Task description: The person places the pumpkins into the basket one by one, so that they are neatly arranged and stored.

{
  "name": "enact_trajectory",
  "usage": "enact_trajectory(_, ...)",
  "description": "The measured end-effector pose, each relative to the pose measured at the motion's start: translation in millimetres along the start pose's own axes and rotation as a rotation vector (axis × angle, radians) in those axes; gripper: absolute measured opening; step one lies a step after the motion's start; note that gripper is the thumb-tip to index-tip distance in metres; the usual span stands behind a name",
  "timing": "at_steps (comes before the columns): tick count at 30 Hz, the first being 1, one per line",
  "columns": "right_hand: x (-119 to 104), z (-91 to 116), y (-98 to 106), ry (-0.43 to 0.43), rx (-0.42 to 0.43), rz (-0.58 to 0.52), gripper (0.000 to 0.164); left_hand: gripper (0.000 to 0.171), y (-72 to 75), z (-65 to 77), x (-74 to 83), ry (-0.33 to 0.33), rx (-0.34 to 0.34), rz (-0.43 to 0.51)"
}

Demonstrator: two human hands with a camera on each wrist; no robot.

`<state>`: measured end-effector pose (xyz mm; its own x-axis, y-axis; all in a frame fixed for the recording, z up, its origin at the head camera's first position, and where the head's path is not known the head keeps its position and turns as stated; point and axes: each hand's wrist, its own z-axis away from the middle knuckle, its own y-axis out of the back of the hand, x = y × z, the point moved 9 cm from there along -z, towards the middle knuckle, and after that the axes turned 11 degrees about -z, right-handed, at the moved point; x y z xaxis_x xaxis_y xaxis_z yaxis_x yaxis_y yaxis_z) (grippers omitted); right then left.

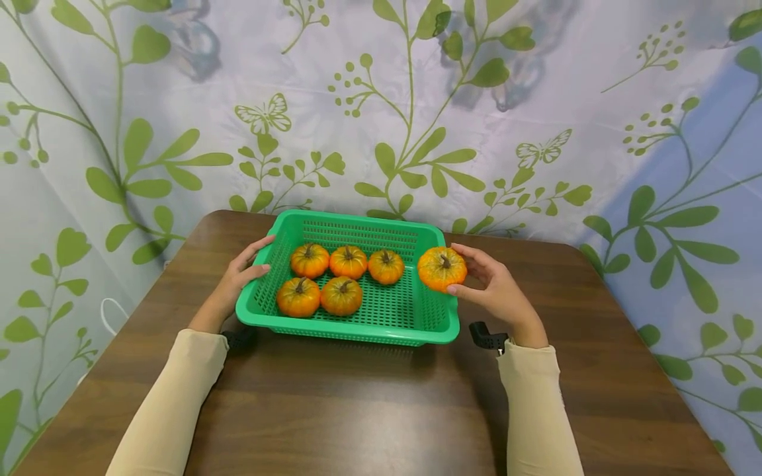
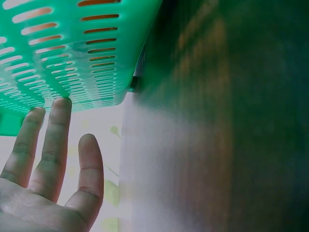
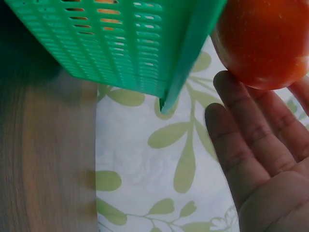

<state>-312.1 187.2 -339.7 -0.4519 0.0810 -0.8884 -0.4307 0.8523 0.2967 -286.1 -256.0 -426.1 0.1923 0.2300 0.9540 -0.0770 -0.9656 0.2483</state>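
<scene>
My right hand point(image 1: 497, 287) holds a small orange pumpkin point(image 1: 442, 269) over the right rim of a green plastic basket point(image 1: 369, 334). Thumb and fingers grip its side, its brown stem facing up. From below, in the right wrist view, the pumpkin point(image 3: 265, 43) looks smooth and red-orange. Several more pumpkins lie inside in two rows, among them one at the back left point(image 1: 309, 260) and one at the front point(image 1: 341, 295). At the left rim is my left hand point(image 1: 238, 281), thumb and index at the edge. Its other fingers point(image 2: 58, 140) extend nearly straight against the basket's slotted outer wall.
The basket stands on a dark brown wooden table point(image 1: 357, 403), near its back edge. Behind the table hangs a pale cloth point(image 1: 333, 132) printed with green leaves and butterflies. A white cable point(image 1: 110, 314) loops beside the table's left edge.
</scene>
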Motion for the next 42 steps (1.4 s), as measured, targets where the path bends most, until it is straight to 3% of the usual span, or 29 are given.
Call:
enact_trajectory(12,-1,-11,-23,0.031,-0.139,0.166,0.077,0.059,-0.2,-0.8,-0.6,0.005,0.007,-0.009)
enact_trajectory(23,0,-24,-47,0.032,-0.334,0.301,0.075,0.059,0.4,-2.1,-0.3,-0.001,0.004,0.006)
enact_trajectory(42,15,-49,-76,-0.088,-0.598,0.39,0.073,0.06,1.2,-2.2,-2.2,-0.005,0.01,-0.013)
